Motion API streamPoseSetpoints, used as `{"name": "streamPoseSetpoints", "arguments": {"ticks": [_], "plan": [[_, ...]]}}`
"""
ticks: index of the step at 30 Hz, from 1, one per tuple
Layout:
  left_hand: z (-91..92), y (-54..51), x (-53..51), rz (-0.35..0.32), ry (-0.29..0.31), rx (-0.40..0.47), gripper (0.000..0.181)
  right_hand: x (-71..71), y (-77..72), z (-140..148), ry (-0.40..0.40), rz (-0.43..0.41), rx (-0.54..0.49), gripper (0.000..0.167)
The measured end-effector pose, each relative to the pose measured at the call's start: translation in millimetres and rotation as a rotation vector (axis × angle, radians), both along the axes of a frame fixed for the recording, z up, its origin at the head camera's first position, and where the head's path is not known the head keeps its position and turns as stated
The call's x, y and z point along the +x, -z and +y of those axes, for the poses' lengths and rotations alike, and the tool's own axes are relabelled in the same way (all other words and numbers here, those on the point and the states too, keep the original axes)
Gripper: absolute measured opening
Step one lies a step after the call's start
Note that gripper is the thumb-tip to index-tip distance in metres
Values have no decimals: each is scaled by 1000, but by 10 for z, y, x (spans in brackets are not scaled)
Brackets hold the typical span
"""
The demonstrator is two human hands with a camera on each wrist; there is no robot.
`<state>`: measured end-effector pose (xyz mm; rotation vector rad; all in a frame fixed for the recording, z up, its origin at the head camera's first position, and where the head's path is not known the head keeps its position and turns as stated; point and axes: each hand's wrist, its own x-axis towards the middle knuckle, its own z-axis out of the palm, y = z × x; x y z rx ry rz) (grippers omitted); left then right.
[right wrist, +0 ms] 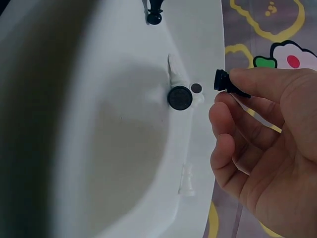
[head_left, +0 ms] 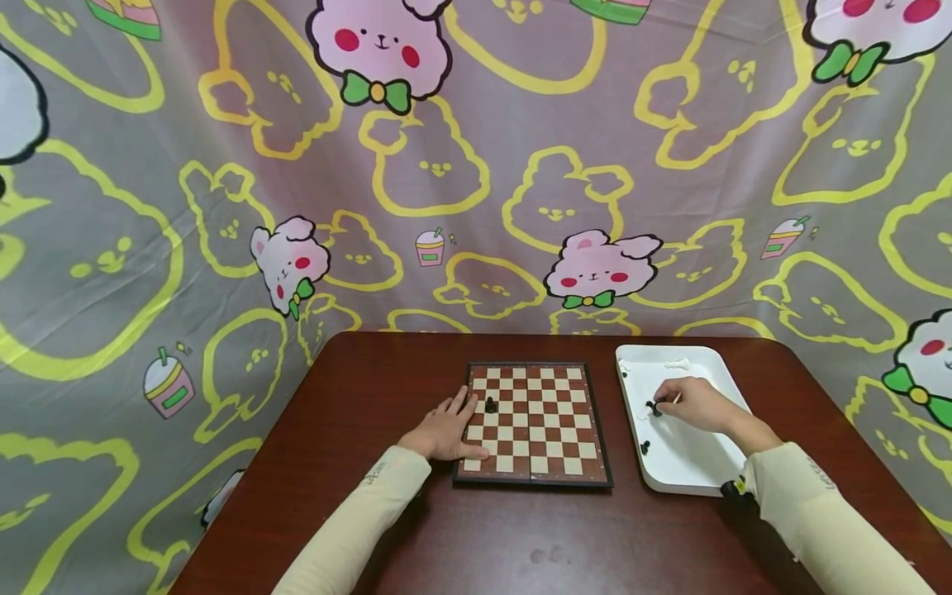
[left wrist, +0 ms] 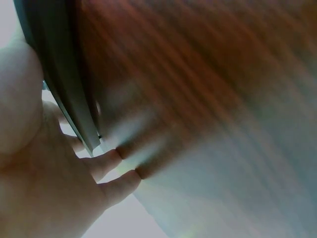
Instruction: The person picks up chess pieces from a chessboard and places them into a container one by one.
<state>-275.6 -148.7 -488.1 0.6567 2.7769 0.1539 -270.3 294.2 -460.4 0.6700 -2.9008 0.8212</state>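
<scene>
My right hand (head_left: pixel 699 405) is above the white tray (head_left: pixel 692 475), pinching a small black chess piece (right wrist: pixel 224 81) between thumb and fingertips. Several pieces lie in the tray: a black one (head_left: pixel 644 447) near its left side, a white one (head_left: pixel 677 364) towards the back, and, in the right wrist view, another black piece (right wrist: pixel 180 98) beside white ones. My left hand (head_left: pixel 444 431) rests along the left edge of the checkered chessboard (head_left: pixel 546 417), fingers extended and spread. A single black piece (head_left: pixel 490 405) stands on the board near those fingers.
The board and tray sit side by side on a dark reddish-brown table (head_left: pixel 546 537). A patterned grey cloth (head_left: pixel 476 149) hangs behind the table and at both sides. Something small and black (head_left: pixel 732 489) shows beside the right sleeve at the tray's near corner.
</scene>
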Motion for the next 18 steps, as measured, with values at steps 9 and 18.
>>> {"name": "streamPoseSetpoints", "arguments": {"ticks": [9, 18], "plan": [[3, 15, 7, 1, 1, 20, 105, -2, 56, 2, 10, 4, 4, 4], [-11, 14, 6, 6, -7, -3, 105, -16, 71, -2, 2, 14, 10, 3]]}}
